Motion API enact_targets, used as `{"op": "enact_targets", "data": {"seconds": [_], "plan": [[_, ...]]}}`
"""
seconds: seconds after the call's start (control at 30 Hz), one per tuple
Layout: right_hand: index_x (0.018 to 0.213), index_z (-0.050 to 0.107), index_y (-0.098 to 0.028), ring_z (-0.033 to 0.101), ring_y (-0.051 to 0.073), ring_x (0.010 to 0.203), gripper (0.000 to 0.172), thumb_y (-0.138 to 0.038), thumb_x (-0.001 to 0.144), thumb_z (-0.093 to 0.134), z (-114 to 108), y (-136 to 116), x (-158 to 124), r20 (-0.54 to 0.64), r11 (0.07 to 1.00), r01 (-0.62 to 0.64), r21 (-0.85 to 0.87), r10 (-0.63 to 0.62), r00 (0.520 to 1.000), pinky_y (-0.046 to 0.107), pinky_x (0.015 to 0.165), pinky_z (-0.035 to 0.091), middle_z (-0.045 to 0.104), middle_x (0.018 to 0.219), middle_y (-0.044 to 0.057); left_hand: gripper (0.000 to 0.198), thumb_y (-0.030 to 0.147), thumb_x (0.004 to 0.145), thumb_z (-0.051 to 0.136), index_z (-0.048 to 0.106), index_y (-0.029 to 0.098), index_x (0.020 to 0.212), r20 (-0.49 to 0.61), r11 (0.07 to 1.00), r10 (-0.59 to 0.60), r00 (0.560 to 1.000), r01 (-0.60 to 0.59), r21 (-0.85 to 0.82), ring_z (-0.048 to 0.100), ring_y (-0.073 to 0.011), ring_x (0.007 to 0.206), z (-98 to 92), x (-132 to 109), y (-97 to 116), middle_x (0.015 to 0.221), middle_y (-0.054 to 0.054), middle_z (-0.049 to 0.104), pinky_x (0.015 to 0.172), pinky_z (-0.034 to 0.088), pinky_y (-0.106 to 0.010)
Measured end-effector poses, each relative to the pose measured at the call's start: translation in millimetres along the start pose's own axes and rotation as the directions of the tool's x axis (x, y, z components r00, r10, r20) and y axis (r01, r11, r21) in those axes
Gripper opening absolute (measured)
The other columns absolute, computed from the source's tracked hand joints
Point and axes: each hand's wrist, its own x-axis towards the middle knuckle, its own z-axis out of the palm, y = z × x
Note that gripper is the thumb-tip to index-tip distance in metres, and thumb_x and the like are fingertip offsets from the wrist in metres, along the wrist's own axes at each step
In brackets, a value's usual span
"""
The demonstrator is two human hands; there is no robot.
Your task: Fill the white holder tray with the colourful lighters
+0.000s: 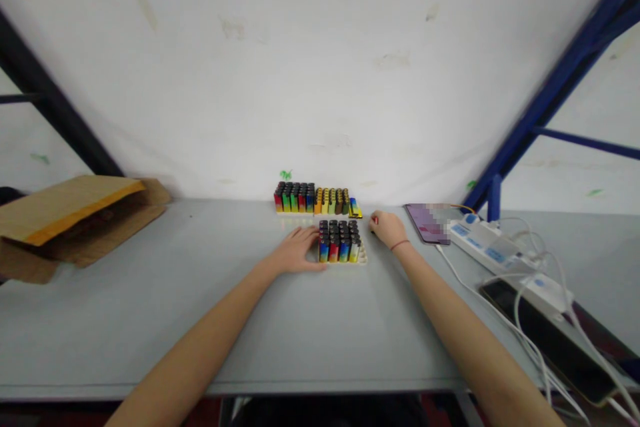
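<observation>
Several disposable lighters with black tops (339, 240) stand upright in rows in a white tray (363, 257), whose right-hand slots show no lighters. My left hand (295, 252) curves around the tray's left side, thumb along the front edge and fingers at the left rear. Just right of the tray, my right hand (389, 229) is closed on a small lighter (376, 219); only a bit of its red body shows, and the fingers hide the rest. Behind, a block of multicoloured lighters (295, 198) stands beside a block of yellow-to-dark-green ones (332, 201).
A blue and yellow packet (355, 207) lies beside the rear blocks. An open brown paper bag (85, 213) rests at left. On the right are a tablet-like device (425, 223), a white power strip (500, 257), a black phone (545, 337) and tangled white cables (480, 293). A wall backs the table.
</observation>
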Motion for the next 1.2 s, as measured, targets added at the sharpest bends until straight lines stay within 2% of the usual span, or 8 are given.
{"op": "enact_targets", "data": {"seconds": [0.23, 0.37, 0.47, 0.53, 0.63, 0.77, 0.9, 1.2], "plan": [[0.11, 0.067, -0.007, 0.067, 0.026, 0.096, 0.037, -0.002, 0.077, 0.051, -8.3, 8.9, -17.7, 0.05, 0.999, 0.04, 0.029, -0.041, 0.998, 0.028, 0.074, 0.041, 0.071, 0.103, 0.021, 0.091, 0.069, 0.075, 0.063, 0.042, 0.011, 0.141, 0.016, 1.0, 0.001, 1.0, 0.0, -0.004, 0.034, -0.0361, 0.14, -1.0, 0.7, -0.4, 0.15, -0.019, 0.041, 0.118, 0.017, -0.049], [0.092, 0.069, -0.011, 0.066, 0.023, 0.09, 0.023, -0.006, 0.079, 0.05, -3.3, 8.0, -30.9, 0.058, 0.992, 0.088, 0.085, -0.093, 0.994, 0.026, 0.071, 0.039, 0.072, 0.097, 0.017, 0.09, 0.068, 0.074, 0.063, 0.044, 0.011, 0.14, -0.002, 1.0, 0.013, 1.0, -0.013, -0.013, 0.037, -0.0372, 0.138, -0.3, 0.8, -0.9, 0.149, -0.019, 0.042, 0.118, 0.018, -0.05], [0.106, 0.062, -0.014, 0.064, 0.02, 0.08, 0.027, -0.017, 0.088, 0.042, 2.3, 5.3, -37.5, -0.046, 0.954, 0.087, 0.288, -0.077, 0.996, 0.026, 0.068, 0.039, 0.071, 0.089, 0.01, 0.088, 0.07, 0.074, 0.063, 0.044, 0.014, 0.14, -0.011, 1.0, 0.02, 1.0, -0.02, -0.011, 0.037, -0.0364, 0.138, 1.5, 0.9, -2.7, 0.149, -0.017, 0.042, 0.118, 0.019, -0.05], [0.11, 0.056, -0.017, 0.06, 0.019, 0.073, 0.027, -0.025, 0.09, 0.039, 5.5, 3.2, -38.9, -0.168, 0.858, 0.108, 0.502, -0.026, 0.985, 0.026, 0.066, 0.039, 0.068, 0.082, 0.005, 0.089, 0.071, 0.074, 0.062, 0.043, 0.015, 0.141, -0.007, 1.0, 0.02, 1.0, -0.02, -0.005, 0.035, -0.0355, 0.139, 2.3, 1.1, -3.6, 0.149, -0.017, 0.042, 0.118, 0.018, -0.049], [0.088, 0.056, -0.02, 0.054, 0.017, 0.065, 0.026, -0.042, 0.09, 0.043, 9.3, -0.6, -37.5, -0.255, 0.664, 0.153, 0.732, 0.058, 0.965, 0.025, 0.06, 0.038, 0.058, 0.068, 0.0, 0.089, 0.071, 0.075, 0.061, 0.041, 0.014, 0.142, 0.005, 1.0, 0.016, 1.0, -0.016, 0.007, 0.033, -0.0344, 0.141, 2.5, 1.2, -4.1, 0.151, -0.017, 0.04, 0.118, 0.016, -0.049], [0.056, 0.041, -0.023, 0.037, 0.012, 0.043, 0.052, -0.064, 0.089, 0.033, 13.0, -7.8, -36.6, -0.044, 0.346, -0.01, 0.938, 0.149, 0.988, 0.025, 0.045, 0.029, 0.036, 0.044, -0.005, 0.089, 0.069, 0.076, 0.061, 0.041, 0.012, 0.141, 0.015, 1.0, 0.013, 1.0, -0.014, 0.006, 0.032, -0.0343, 0.141, 2.0, 1.3, -4.2, 0.151, -0.019, 0.038, 0.118, 0.016, -0.049], [0.051, 0.03, -0.026, 0.025, 0.009, 0.033, 0.053, -0.059, 0.091, 0.029, 11.4, -16.3, -38.4, 0.115, 0.07, -0.127, 0.989, 0.156, 0.981, 0.024, 0.036, 0.021, 0.024, 0.038, -0.007, 0.088, 0.07, 0.075, 0.06, 0.043, 0.013, 0.14, -0.002, 1.0, 0.021, 1.0, -0.021, -0.003, 0.035, -0.0356, 0.139, 1.8, 1.7, -4.5, 0.149, -0.018, 0.042, 0.118, 0.019, -0.05], [0.05, 0.031, -0.024, 0.016, 0.008, 0.03, 0.041, -0.037, 0.089, 0.028, 10.0, -26.3, -38.8, 0.254, -0.116, -0.229, 0.967, 0.297, 0.921, 0.022, 0.033, 0.01, 0.022, 0.035, -0.007, 0.088, 0.069, 0.075, 0.061, 0.045, 0.012, 0.139, -0.006, 1.0, 0.015, 1.0, -0.015, 0.001, 0.036, -0.0357, 0.139, 2.9, 2.4, -5.3, 0.149, -0.018, 0.042, 0.118, 0.018, -0.049]]}}
